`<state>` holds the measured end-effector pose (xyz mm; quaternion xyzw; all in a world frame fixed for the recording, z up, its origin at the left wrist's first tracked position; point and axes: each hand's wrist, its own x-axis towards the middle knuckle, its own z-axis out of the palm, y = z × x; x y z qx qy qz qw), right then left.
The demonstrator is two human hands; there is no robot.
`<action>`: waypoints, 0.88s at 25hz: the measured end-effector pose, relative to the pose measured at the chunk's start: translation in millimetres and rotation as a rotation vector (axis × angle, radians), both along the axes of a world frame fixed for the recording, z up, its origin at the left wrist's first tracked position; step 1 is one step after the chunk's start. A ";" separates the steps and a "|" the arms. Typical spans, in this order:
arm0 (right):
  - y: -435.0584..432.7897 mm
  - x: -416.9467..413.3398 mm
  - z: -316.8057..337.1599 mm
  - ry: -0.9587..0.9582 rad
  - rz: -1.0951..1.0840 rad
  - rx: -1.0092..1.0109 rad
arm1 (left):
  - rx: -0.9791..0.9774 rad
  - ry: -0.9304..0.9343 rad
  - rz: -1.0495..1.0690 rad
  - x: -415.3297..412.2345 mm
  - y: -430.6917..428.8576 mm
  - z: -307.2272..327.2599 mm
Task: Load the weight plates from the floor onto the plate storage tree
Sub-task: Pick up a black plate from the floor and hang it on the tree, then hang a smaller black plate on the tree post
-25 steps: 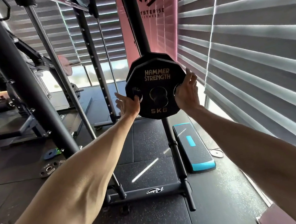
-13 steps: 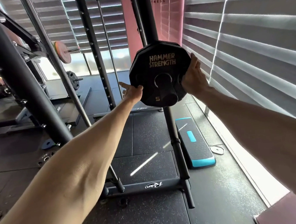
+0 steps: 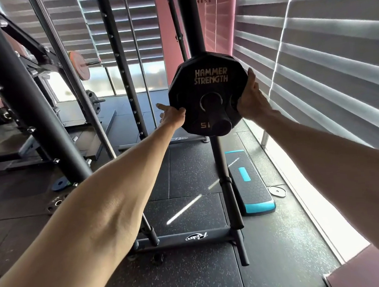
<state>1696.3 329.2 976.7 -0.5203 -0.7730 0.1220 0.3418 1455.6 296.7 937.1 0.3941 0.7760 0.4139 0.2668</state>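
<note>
**Operator:** Where does the plate stand?

**Inspector:** The weight plate is black, lettered HAMMER STRENGTH, with a 5 showing low on its face. It sits on a peg of the plate storage tree. The peg passes through the centre hole, and its blunt end juts out towards you.

**Operator:** And my hands?

**Inspector:** Your left hand is at the plate's left rim. The thumb is hooked over the front face, and the index finger is straight, pointing away and clear of the plate. I cannot make out the other fingers. Your right hand clasps the right rim with the thumb lying up along the edge. Its fingers go behind the plate, out of sight.

**Operator:** Anything on the floor?

**Inspector:** The tree's upright runs down to a base bar with a white logo, set on the dark rubber floor. A black and teal step platform lies just right of the upright. A small pale disc lies beside it, near the window blinds. To your left, near a thick rack post, a small blue plate lies flat. A dark plate lies close by, partly behind your forearm.
</note>
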 end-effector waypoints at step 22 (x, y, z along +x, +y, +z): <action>-263.0 -377.0 -92.2 -0.684 0.886 0.008 | -0.452 0.439 0.369 -253.3 -397.2 -91.6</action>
